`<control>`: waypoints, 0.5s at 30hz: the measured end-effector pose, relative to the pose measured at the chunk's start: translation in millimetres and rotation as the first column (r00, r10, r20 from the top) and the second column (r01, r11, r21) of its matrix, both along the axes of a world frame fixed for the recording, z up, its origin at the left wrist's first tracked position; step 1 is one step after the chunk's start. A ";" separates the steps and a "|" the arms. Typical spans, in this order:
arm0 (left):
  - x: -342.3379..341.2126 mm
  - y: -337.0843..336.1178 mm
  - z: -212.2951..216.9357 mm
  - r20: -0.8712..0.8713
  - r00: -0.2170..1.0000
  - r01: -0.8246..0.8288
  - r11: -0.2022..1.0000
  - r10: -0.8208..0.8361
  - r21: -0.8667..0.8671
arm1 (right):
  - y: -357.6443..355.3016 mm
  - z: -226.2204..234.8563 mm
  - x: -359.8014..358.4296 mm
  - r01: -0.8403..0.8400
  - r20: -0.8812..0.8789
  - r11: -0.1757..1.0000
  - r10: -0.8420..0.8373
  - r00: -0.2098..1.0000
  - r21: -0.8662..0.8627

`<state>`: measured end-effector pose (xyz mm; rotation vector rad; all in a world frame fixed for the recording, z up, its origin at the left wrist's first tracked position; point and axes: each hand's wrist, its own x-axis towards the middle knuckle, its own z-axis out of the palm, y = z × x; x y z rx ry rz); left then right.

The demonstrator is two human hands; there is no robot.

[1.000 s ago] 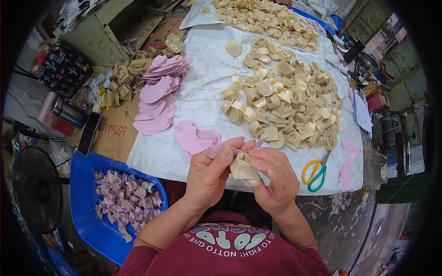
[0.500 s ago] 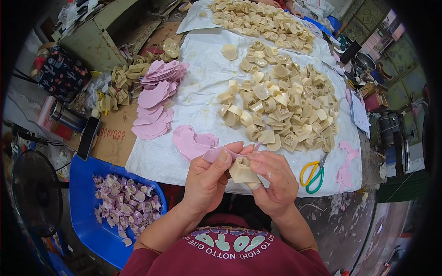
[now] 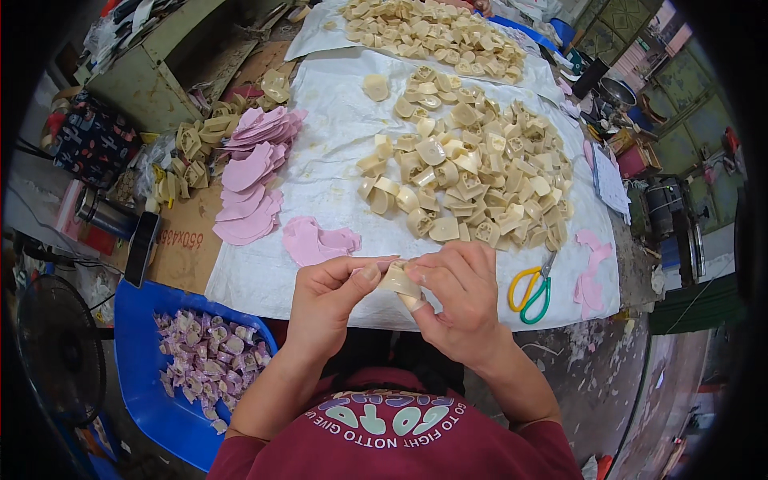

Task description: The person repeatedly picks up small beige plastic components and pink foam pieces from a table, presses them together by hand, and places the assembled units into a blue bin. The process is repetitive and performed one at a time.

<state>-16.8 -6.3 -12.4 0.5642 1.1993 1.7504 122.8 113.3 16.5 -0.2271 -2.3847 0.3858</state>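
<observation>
My left hand (image 3: 328, 300) and my right hand (image 3: 462, 300) meet at the near edge of the table, both gripping one small cream moulded piece (image 3: 399, 280). A pink strip shows at my left fingertips, pressed against the piece. Just beyond my hands lie two loose pink cut-out sheets (image 3: 316, 240) on the white cloth (image 3: 320, 152). Farther out spreads a large heap of cream pieces (image 3: 472, 176).
A stack of pink sheets (image 3: 252, 172) lies at the left. Scissors with yellow and green handles (image 3: 532, 290) rest right of my hands. A blue tray (image 3: 148, 384) of pink-wrapped pieces sits low at left. A second cream heap (image 3: 432, 32) lies at the far end. A fan (image 3: 56, 352) stands far left.
My hands have stayed together on the piece, turning it slightly; the fingers have shifted their hold. Nothing else has moved.
</observation>
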 end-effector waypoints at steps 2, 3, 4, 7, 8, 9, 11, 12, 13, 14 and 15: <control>-2.0 -0.9 0.8 0.084 0.996 0.043 0.998 -0.039 -0.042 | -0.4 1.4 0.8 0.004 0.046 1.000 -0.005 0.999 0.008; -2.2 -1.9 0.7 0.128 0.990 0.064 0.996 -0.056 -0.062 | -0.7 2.2 1.6 0.005 0.074 1.000 -0.006 0.997 0.008; -1.8 -3.0 -0.9 0.123 0.990 0.077 0.994 -0.066 -0.080 | -1.5 2.6 2.4 0.006 0.102 1.000 -0.007 0.995 0.008; 1.6 -3.7 -4.5 0.062 0.993 0.106 0.985 -0.098 -0.139 | -6.3 3.3 3.1 0.020 0.155 1.000 -0.022 0.988 0.013; 3.1 -2.5 -4.4 0.010 0.994 0.108 0.981 -0.108 -0.163 | -7.7 1.1 1.6 0.029 0.175 0.999 -0.033 0.984 0.027; 4.3 0.0 -4.3 -0.042 0.992 0.112 0.976 -0.122 -0.185 | -8.1 -3.7 -0.3 0.040 0.195 0.998 -0.048 0.980 0.043; 4.5 8.1 4.3 -0.382 0.884 0.118 0.918 -0.271 -0.378 | -4.8 -17.0 -0.7 0.066 0.212 0.997 -0.072 0.975 0.039; 3.0 9.9 8.5 -0.526 0.775 0.081 0.881 -0.349 -0.466 | -2.0 -25.4 -3.0 0.073 0.203 0.997 -0.075 0.976 0.018; -0.3 10.1 2.7 -0.449 0.830 0.128 0.897 -0.331 -0.424 | -0.3 -29.5 -4.5 0.079 0.194 0.997 -0.078 0.978 -0.002; -6.2 9.9 -9.1 -0.366 0.876 0.170 0.911 -0.315 -0.376 | 1.7 -28.6 -3.2 0.061 0.164 0.998 -0.054 0.985 -0.035; -10.9 9.2 -13.1 -0.277 0.912 0.208 0.924 -0.302 -0.322 | 4.9 -27.7 0.8 0.041 0.135 0.997 -0.032 0.990 -0.066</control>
